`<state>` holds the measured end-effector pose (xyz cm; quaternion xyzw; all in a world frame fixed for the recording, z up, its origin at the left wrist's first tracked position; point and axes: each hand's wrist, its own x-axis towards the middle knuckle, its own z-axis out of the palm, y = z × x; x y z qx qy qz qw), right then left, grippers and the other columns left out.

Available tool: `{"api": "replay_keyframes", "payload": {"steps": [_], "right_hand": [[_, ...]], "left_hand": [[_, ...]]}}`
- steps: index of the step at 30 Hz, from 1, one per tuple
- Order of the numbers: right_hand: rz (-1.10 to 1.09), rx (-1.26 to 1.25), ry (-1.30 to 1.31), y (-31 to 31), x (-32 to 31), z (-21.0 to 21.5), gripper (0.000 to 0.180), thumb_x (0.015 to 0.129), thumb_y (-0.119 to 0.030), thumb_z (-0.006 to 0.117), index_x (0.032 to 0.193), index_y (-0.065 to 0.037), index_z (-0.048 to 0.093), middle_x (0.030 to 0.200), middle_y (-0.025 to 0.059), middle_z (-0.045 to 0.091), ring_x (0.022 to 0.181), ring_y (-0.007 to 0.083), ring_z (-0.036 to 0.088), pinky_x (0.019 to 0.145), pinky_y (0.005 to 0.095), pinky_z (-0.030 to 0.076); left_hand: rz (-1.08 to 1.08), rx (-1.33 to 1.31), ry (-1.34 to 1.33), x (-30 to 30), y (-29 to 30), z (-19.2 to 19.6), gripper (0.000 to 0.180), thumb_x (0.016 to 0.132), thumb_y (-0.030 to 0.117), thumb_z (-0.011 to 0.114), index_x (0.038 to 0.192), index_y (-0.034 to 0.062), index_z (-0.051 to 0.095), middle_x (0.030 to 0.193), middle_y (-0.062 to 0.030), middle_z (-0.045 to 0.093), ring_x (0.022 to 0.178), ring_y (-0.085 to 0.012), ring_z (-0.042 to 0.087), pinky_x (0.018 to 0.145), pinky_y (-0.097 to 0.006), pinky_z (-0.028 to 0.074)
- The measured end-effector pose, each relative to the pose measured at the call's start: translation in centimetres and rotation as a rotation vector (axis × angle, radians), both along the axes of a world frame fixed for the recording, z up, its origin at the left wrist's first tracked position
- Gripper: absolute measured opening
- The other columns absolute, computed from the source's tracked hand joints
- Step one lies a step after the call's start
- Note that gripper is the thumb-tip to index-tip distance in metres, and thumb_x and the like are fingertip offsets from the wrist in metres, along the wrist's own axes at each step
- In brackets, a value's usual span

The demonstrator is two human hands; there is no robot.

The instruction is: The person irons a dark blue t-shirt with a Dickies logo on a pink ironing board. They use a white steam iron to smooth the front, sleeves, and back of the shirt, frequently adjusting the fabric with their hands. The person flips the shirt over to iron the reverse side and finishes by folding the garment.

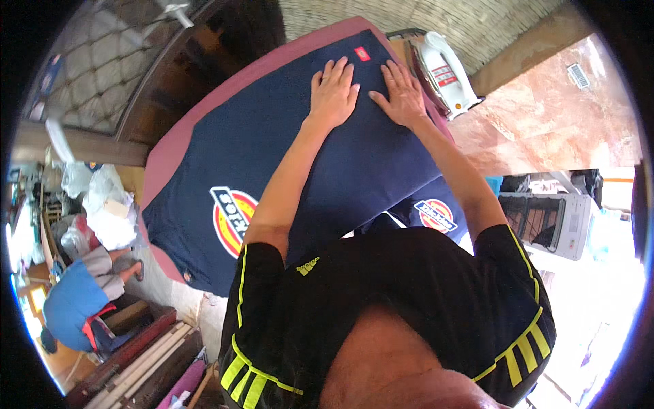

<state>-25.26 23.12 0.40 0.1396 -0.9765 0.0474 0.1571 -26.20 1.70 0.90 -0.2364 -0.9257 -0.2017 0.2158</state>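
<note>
A dark navy garment (252,136) with a large round red, yellow and white print is spread over a maroon-covered ironing board (178,140). My left hand (332,94) lies on the cloth near the board's far end, fingers stretched out. Beside it, a little to the right and with a gap between, my right hand (400,94) rests with its fingers spread. Just beyond both sits a small red label (362,54) on the cloth. Neither hand grips anything. A white clothes iron (446,75) stands to the right of my right hand, apart from it.
At the lower left a person in a blue top (78,293) bends down near white plastic bags (109,211) and stacked wooden lengths (146,361). A grey-framed appliance (569,221) stands at the right. A wooden lattice-panelled piece (88,61) borders the board's far left.
</note>
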Motion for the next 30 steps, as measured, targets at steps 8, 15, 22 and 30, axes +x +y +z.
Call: {"api": "replay_keyframes", "payload": {"steps": [8,15,22,30], "right_hand": [[0.285,0.011,0.064,3.8,-1.8,0.6,0.078,0.096,-0.059,0.05,0.148,-0.001,0.04,0.159,0.0145,0.031,0.147,0.0336,0.027,0.12,0.0501,0.022],[0.065,-0.011,0.397,12.2,-2.8,9.0,0.054,0.088,-0.015,0.066,0.136,0.001,0.047,0.137,0.0262,0.05,0.124,0.043,0.05,0.099,0.0491,0.044],[-0.144,-0.748,-0.381,15.3,-5.7,7.4,0.034,0.094,-0.026,0.064,0.108,0.005,0.062,0.069,0.0147,0.064,0.06,0.025,0.064,0.056,0.0407,0.052],[-0.133,-0.534,-0.321,13.6,0.7,14.2,0.036,0.095,-0.033,0.063,0.101,0.002,0.066,0.082,0.0195,0.067,0.074,0.0215,0.066,0.066,0.0394,0.052]], "left_hand": [[0.031,-0.219,0.093,-11.7,6.1,-1.7,0.061,0.098,0.051,0.046,0.146,0.0137,0.046,0.157,-0.0089,0.038,0.145,-0.0365,0.032,0.114,-0.06,0.024],[0.08,-0.301,-0.102,-10.7,6.0,-0.5,0.068,0.099,0.05,0.042,0.153,0.0077,0.036,0.162,-0.0114,0.029,0.15,-0.0336,0.023,0.12,-0.054,0.016],[0.086,-0.335,-0.077,-11.0,6.3,-0.5,0.068,0.099,0.05,0.042,0.154,0.0101,0.035,0.162,-0.0099,0.03,0.15,-0.0323,0.024,0.12,-0.052,0.017],[0.112,-0.317,-0.132,-10.9,6.3,-0.3,0.067,0.1,0.051,0.041,0.154,0.0109,0.035,0.162,-0.0088,0.03,0.151,-0.0308,0.022,0.12,-0.052,0.017]]}}
